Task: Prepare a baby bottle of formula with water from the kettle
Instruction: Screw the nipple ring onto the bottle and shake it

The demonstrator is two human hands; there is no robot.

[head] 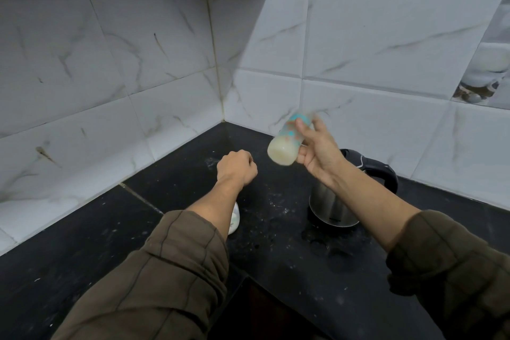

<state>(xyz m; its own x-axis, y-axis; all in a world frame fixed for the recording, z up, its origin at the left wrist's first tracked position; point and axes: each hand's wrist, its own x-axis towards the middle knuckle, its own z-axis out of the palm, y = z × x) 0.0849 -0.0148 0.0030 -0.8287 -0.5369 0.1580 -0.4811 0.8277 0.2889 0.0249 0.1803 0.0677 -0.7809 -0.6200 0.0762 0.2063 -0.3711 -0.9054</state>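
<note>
- Above the table's back corner, the right hand [317, 149] grips the clear, cylindrical plastic baby bottle [285, 143] printed in teal and orange. Thumb and fingers curl round its barrel.
- Bottle attitude: tilted, with the flat base towards the camera and the upper end pointing away. That end is blurred, so the cap cannot be made out.
- Contents: opaque cream-white liquid fills the lower barrel. The raised, tilted hold and blurred outline suggest mixing by shaking, so the task is judged near completion.
- Left hand [237, 168]: fingers curled into a fist above the table, just left of the bottle and apart from it. Nothing shows in it, and it is probably idle.
- Round brushed-steel kettle [334, 210] with black plastic handle: upright near the right wall, partly hidden by the right forearm, apparently set aside.
- White rounded container [235, 219]: on the table, mostly hidden under the left forearm; identity unclear.
- Black polished stone table [82, 243]: glossy and hard, dusted with pale specks [273, 201] between container and kettle, likely spilled powder.
</note>
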